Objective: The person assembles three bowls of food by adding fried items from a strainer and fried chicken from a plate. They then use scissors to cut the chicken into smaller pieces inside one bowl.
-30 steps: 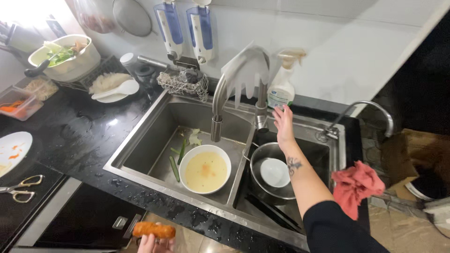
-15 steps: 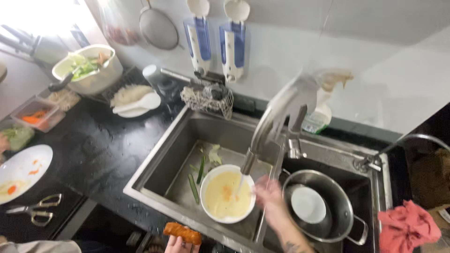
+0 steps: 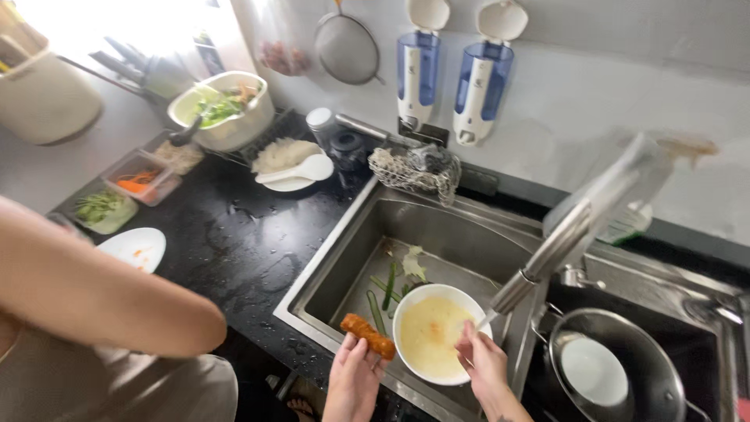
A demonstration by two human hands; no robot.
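Note:
My left hand holds a browned, breaded sausage-like piece of food over the near edge of the left sink basin. My right hand grips the right rim of a white bowl of pale yellow liquid standing in that basin. A thin stream of water runs from the tall steel faucet down to the bowl's rim by my fingers. Green vegetable scraps lie on the basin floor behind the bowl.
A steel pan with a small white dish sits in the right basin. On the black counter stand a white plate, containers of chopped vegetables, a salad bowl and a rice plate. Another person's arm fills the left foreground.
My right hand came from the faucet area down to the bowl's rim. My left hand lifted the breaded piece up over the sink edge. The view swung left and closer.

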